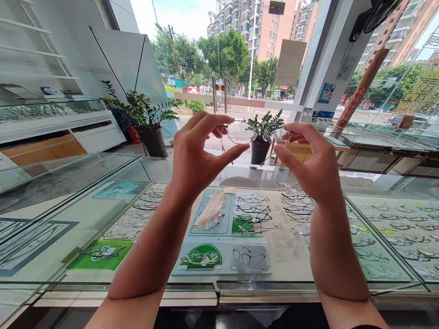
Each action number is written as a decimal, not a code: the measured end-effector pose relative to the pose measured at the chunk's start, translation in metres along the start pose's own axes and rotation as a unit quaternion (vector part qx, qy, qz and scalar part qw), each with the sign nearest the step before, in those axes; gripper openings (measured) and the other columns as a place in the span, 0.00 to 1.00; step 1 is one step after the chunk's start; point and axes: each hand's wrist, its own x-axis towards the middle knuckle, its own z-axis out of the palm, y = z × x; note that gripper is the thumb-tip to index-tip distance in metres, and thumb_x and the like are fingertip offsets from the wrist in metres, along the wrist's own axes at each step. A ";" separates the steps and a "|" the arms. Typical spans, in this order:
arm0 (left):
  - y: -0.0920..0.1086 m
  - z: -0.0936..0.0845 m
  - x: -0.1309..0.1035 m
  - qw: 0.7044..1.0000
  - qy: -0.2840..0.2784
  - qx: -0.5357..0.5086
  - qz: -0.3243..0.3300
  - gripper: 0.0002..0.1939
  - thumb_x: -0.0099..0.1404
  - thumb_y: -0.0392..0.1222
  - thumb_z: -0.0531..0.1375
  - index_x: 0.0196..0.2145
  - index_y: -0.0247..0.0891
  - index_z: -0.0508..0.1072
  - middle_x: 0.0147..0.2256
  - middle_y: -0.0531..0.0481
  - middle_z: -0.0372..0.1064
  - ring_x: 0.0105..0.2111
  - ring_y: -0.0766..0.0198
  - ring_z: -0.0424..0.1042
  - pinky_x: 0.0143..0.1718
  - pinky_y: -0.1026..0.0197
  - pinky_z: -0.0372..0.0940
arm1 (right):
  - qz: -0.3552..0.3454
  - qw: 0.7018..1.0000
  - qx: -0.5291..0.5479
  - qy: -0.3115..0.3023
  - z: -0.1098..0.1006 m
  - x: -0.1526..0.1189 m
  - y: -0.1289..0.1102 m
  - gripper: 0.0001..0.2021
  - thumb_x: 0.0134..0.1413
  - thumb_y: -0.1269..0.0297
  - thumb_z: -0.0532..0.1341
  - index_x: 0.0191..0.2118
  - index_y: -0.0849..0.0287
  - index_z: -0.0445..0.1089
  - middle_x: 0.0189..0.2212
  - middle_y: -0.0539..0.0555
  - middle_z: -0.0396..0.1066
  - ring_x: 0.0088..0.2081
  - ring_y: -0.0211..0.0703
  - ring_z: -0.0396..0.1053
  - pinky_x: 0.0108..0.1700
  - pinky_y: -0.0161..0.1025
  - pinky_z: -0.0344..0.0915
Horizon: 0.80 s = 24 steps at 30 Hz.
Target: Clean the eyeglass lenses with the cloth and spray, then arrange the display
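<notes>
A pair of thin-rimmed eyeglasses (229, 138) is held up above the glass display counter, in front of the doorway. My left hand (202, 141) grips its left side, with the thumb and fingers at the rim. Around the right end of the frame, the fingers and thumb of my right hand (305, 148) are closed. The temples hang down and away from me; much of the frame is hard to see against the plant behind it. A peach-coloured cloth (211, 209) lies inside the counter, below my hands.
Rows of eyeglasses (254, 208) fill the glass counter (192, 285) beneath my forearms. Two potted plants stand beyond it, a left one (152, 137) and a middle one (259, 148). Another showcase (55, 123) is at the left. Glass doors (219, 96) face the street.
</notes>
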 end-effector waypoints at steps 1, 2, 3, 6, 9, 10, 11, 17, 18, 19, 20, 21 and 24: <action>0.000 0.000 0.000 1.000 0.000 0.000 0.002 0.27 0.67 0.69 0.76 0.54 0.53 0.83 0.43 0.49 0.80 0.43 0.54 0.80 0.45 0.48 0.79 | 0.001 1.000 0.001 0.000 0.000 0.000 0.000 0.20 0.68 0.49 0.73 0.61 0.46 0.79 0.51 0.54 0.85 0.52 0.55 0.82 0.58 0.59 0.79; -0.001 0.000 0.000 1.000 0.000 0.002 0.005 0.27 0.67 0.70 0.76 0.54 0.53 0.83 0.43 0.49 0.80 0.43 0.54 0.80 0.45 0.48 0.80 | 0.003 1.000 0.001 0.000 0.000 0.000 0.000 0.20 0.68 0.49 0.73 0.61 0.46 0.79 0.51 0.54 0.85 0.51 0.55 0.82 0.58 0.59 0.79; -0.001 0.000 0.000 1.000 0.001 0.004 0.007 0.28 0.67 0.71 0.76 0.54 0.53 0.83 0.43 0.49 0.81 0.43 0.54 0.80 0.45 0.47 0.80 | 0.005 1.000 0.002 -0.001 0.000 0.000 0.000 0.20 0.68 0.49 0.73 0.60 0.46 0.79 0.51 0.54 0.85 0.51 0.55 0.82 0.58 0.59 0.79; -0.002 0.000 0.001 1.000 0.002 0.011 0.014 0.28 0.66 0.71 0.76 0.54 0.53 0.83 0.42 0.50 0.81 0.42 0.54 0.80 0.46 0.47 0.80 | 0.010 1.000 0.004 -0.002 0.000 0.001 -0.001 0.20 0.68 0.49 0.73 0.60 0.47 0.79 0.50 0.55 0.85 0.52 0.55 0.82 0.58 0.59 0.79; -0.002 0.000 0.001 1.000 0.000 0.008 0.010 0.28 0.66 0.70 0.76 0.54 0.53 0.83 0.42 0.50 0.80 0.42 0.54 0.80 0.46 0.47 0.80 | 0.010 1.000 0.004 -0.002 -0.001 0.001 -0.002 0.20 0.67 0.50 0.73 0.60 0.47 0.80 0.50 0.55 0.85 0.52 0.56 0.82 0.58 0.59 0.79; -0.002 0.000 0.001 1.000 -0.002 0.006 0.007 0.27 0.66 0.70 0.76 0.54 0.53 0.83 0.42 0.50 0.80 0.43 0.54 0.80 0.45 0.47 0.80 | 0.010 1.000 0.004 -0.001 -0.001 0.001 -0.002 0.20 0.67 0.50 0.73 0.60 0.47 0.80 0.50 0.55 0.85 0.51 0.56 0.82 0.58 0.59 0.79; -0.002 0.000 0.001 1.000 -0.004 0.003 0.003 0.27 0.67 0.69 0.76 0.54 0.53 0.83 0.42 0.50 0.80 0.43 0.54 0.80 0.45 0.48 0.79 | 0.009 1.000 0.004 0.001 -0.001 0.001 -0.002 0.20 0.67 0.49 0.73 0.60 0.47 0.80 0.50 0.55 0.85 0.51 0.55 0.82 0.58 0.59 0.79; -0.003 0.000 0.001 1.000 -0.014 -0.003 -0.013 0.27 0.67 0.70 0.76 0.53 0.52 0.83 0.42 0.50 0.80 0.41 0.55 0.80 0.40 0.50 0.77 | 0.006 1.000 0.003 0.010 -0.001 0.001 -0.005 0.20 0.67 0.48 0.73 0.59 0.47 0.80 0.49 0.55 0.84 0.51 0.55 0.81 0.57 0.58 0.79; -0.003 0.000 0.001 1.000 -0.014 0.000 -0.013 0.27 0.67 0.70 0.76 0.53 0.52 0.83 0.41 0.50 0.81 0.40 0.55 0.80 0.39 0.50 0.77 | 0.005 1.000 0.003 0.011 -0.001 0.001 -0.005 0.20 0.67 0.48 0.73 0.59 0.47 0.80 0.49 0.55 0.84 0.51 0.55 0.81 0.57 0.58 0.79; -0.002 0.000 0.001 1.000 -0.014 0.003 -0.012 0.26 0.67 0.70 0.76 0.53 0.52 0.83 0.41 0.50 0.81 0.40 0.56 0.80 0.39 0.50 0.77 | 0.005 1.000 0.003 0.012 -0.001 0.002 -0.006 0.20 0.67 0.47 0.73 0.59 0.47 0.80 0.49 0.55 0.84 0.51 0.55 0.81 0.57 0.58 0.79; -0.002 0.000 0.001 1.000 -0.013 0.007 -0.011 0.26 0.67 0.69 0.76 0.53 0.52 0.83 0.41 0.50 0.81 0.39 0.56 0.80 0.39 0.50 0.77 | 0.005 1.000 0.003 0.013 -0.001 0.002 -0.006 0.20 0.67 0.47 0.73 0.59 0.47 0.80 0.49 0.55 0.84 0.51 0.55 0.81 0.57 0.57 0.79; -0.002 0.000 0.002 1.000 -0.011 0.011 -0.009 0.26 0.67 0.69 0.76 0.53 0.52 0.83 0.41 0.50 0.81 0.39 0.56 0.80 0.39 0.50 0.76 | 0.005 1.000 0.002 0.014 -0.001 0.002 -0.006 0.20 0.67 0.47 0.73 0.59 0.47 0.80 0.49 0.55 0.84 0.51 0.55 0.81 0.57 0.57 0.79; -0.001 0.000 0.002 1.000 -0.010 0.015 -0.005 0.26 0.67 0.68 0.77 0.53 0.52 0.83 0.41 0.50 0.81 0.39 0.56 0.80 0.39 0.50 0.76 | 0.007 1.000 0.000 0.015 -0.001 0.002 -0.005 0.20 0.66 0.47 0.73 0.59 0.47 0.80 0.50 0.55 0.84 0.51 0.55 0.81 0.57 0.58 0.79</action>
